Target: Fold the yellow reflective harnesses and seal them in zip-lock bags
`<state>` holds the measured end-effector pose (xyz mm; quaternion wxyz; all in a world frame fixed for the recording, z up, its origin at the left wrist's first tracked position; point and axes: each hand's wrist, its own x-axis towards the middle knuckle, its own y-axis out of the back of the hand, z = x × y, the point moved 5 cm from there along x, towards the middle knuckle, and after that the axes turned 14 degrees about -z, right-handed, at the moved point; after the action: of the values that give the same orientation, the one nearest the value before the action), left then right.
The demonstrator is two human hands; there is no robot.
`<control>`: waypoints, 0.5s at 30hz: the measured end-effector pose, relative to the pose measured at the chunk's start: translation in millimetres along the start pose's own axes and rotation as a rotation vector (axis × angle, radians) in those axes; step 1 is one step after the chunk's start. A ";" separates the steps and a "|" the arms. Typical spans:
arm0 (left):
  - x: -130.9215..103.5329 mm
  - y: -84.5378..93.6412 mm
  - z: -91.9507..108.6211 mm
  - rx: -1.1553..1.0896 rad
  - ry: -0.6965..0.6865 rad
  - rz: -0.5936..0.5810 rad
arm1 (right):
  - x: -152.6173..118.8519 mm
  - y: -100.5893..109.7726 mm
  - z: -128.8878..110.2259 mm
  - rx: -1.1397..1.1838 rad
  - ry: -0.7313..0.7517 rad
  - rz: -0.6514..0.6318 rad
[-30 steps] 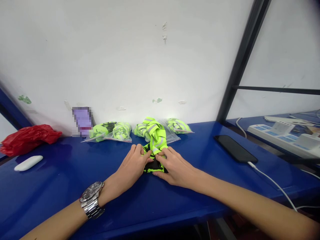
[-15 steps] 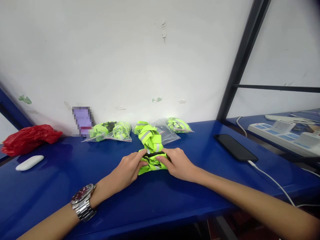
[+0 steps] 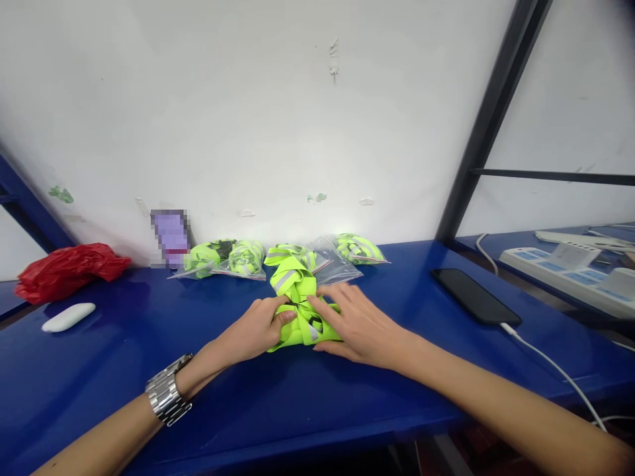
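Observation:
A bundle of neon yellow-green straps (image 3: 302, 324) with grey reflective stripes lies on the blue table (image 3: 278, 403), and a strap runs from it back toward the wall. My left hand (image 3: 258, 327) pinches the bundle's left side between thumb and fingers. Over its right side rests my right hand (image 3: 360, 324), fingers spread, the index fingertip touching the straps near the middle and the thumb low at the front edge. Behind are clear zip bags with similar straps, at back left (image 3: 243, 258) and back right (image 3: 358, 249).
A red plastic bag (image 3: 69, 270) and a white oval case (image 3: 68, 317) lie at the left. A blurred purple-screened device (image 3: 171, 238) leans on the wall. At the right are a black phone (image 3: 473, 294) on a white cable and a white power strip (image 3: 565, 271).
My right hand has loosened from its pinch and spread its fingers over the bundle. The straps are pulled closer together in the middle. The camera view has shifted slightly.

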<state>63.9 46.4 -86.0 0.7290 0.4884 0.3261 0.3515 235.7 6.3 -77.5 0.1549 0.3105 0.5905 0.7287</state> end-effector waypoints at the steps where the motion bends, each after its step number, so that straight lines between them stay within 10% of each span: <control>1: 0.1 -0.7 1.2 0.027 0.006 -0.024 | 1.8 -2.3 -0.9 -0.010 0.056 -0.026; 7: -7.1 -8.2 11.2 0.218 0.027 -0.072 | 16.9 -8.5 4.6 0.095 0.192 -0.099; 15: -21.4 -6.7 10.4 0.378 -0.036 0.306 | 36.5 -15.7 23.5 0.311 0.104 -0.173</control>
<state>62.2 21.7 -86.3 0.5683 0.6662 0.2953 0.3820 220.7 49.9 -80.1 0.1364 0.2409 0.7275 0.6277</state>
